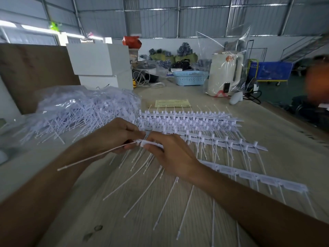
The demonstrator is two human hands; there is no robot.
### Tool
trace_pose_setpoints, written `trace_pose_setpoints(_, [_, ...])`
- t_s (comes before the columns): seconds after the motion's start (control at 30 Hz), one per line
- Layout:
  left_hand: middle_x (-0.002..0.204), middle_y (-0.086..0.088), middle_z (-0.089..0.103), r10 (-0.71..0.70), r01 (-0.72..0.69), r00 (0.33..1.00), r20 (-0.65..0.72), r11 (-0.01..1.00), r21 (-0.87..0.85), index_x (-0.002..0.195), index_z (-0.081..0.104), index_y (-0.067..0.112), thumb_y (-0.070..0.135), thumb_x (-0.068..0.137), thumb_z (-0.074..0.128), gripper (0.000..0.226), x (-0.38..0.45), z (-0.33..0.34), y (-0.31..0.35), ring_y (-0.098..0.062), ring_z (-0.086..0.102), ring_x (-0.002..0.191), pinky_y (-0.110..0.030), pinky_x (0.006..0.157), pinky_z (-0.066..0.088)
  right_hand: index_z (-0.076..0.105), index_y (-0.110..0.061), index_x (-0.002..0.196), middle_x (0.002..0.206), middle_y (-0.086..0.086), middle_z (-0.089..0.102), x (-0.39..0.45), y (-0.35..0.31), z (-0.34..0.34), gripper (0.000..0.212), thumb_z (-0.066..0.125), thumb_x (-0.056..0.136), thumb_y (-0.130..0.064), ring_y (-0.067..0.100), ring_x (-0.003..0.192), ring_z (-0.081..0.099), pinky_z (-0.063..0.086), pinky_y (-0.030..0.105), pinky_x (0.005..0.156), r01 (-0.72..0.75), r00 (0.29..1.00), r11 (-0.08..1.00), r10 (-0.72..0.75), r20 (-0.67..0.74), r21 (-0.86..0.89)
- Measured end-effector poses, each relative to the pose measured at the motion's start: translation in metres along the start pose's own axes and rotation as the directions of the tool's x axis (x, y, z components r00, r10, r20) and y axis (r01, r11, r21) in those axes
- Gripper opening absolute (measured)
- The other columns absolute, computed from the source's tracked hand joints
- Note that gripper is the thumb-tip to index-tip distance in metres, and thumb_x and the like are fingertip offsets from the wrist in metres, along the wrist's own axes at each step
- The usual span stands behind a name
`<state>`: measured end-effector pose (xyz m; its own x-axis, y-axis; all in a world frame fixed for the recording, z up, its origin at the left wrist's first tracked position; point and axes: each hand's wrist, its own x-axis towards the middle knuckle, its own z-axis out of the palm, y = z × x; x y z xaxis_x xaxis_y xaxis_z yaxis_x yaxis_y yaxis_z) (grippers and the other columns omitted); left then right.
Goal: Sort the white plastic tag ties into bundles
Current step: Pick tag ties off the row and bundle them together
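A clear bag [85, 106] lies at the left of the table [110, 207], stuffed with loose white ties whose tails spill out of its near side. Farther back a blue basket [189, 78] sits on the table; what is in it cannot be told. Beside it a white kettle [223, 75] stands inside a clear plastic wrap. Two white boxes [99, 65] are stacked behind the bag, with a brown board [30, 72] leaning at the far left. Near the middle, both hands meet over the table: the left hand [110, 134] pinches the head end of a single tie [94, 155], whose tail slants down to the left, and the right hand [169, 154] curls its fingers round the same white piece from the other side. Just beyond the hands, rows of ties [192, 122] lie stacked in strips with heads lined up, and more strips [249, 175] run under the right forearm, tails fanning toward the viewer. A yellow paper [171, 103] lies past the rows. The tabletop is pale wood grain. The room is a large shed with corrugated metal walls, a blue cart [270, 71] at the right and dark bundles along the far wall.
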<state>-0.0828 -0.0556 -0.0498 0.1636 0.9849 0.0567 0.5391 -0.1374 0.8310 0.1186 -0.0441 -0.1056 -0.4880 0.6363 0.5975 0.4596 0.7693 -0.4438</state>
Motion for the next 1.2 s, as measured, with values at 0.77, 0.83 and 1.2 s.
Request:
trace_pose_setpoints(0.77, [0.063, 0.005, 0.062, 0.249, -0.245, 0.966, -0.062, 0.967, 0.073, 0.09, 0.07, 0.018, 0.053, 0.096, 0.047, 0.042, -0.005, 0.048, -0.001, -0.007, 0.054, 0.055, -0.021, 0.055, 0.043, 0.041, -0.027, 0.103, 0.065, 0.014, 0.061, -0.003, 0.002, -0.019, 0.018, 0.058, 0.1, -0.024, 0.03, 0.054, 0.052, 0.037, 0.041, 0.05, -0.176, 0.984, 0.918, 0.152, 0.094, 0.356])
trace_pose_setpoints(0.83, [0.057, 0.009, 0.058, 0.27, -0.258, 0.959, -0.088, 0.957, 0.133, 0.084, 0.067, 0.016, 0.045, 0.101, 0.047, 0.039, -0.003, 0.054, 0.001, -0.007, 0.051, 0.05, -0.028, 0.056, 0.043, 0.041, -0.025, 0.104, 0.071, 0.018, 0.064, -0.001, 0.001, -0.021, 0.017, 0.058, 0.1, -0.023, 0.041, 0.064, 0.058, 0.045, 0.052, 0.056, -0.197, 0.98, 0.911, 0.167, 0.111, 0.362])
trace_pose_setpoints(1.2, [0.051, 0.016, 0.059, 0.285, -0.278, 0.932, -0.223, 0.958, 0.065, 0.088, 0.069, 0.017, 0.013, 0.102, 0.054, 0.021, -0.003, 0.05, 0.004, 0.002, 0.05, 0.041, -0.01, 0.046, 0.037, 0.066, -0.005, 0.078, 0.064, 0.005, 0.063, 0.004, 0.0, -0.042, 0.028, 0.061, 0.099, -0.023, 0.008, 0.05, 0.054, 0.046, 0.03, 0.059, -0.278, 0.924, 0.948, 0.219, 0.315, 0.155])
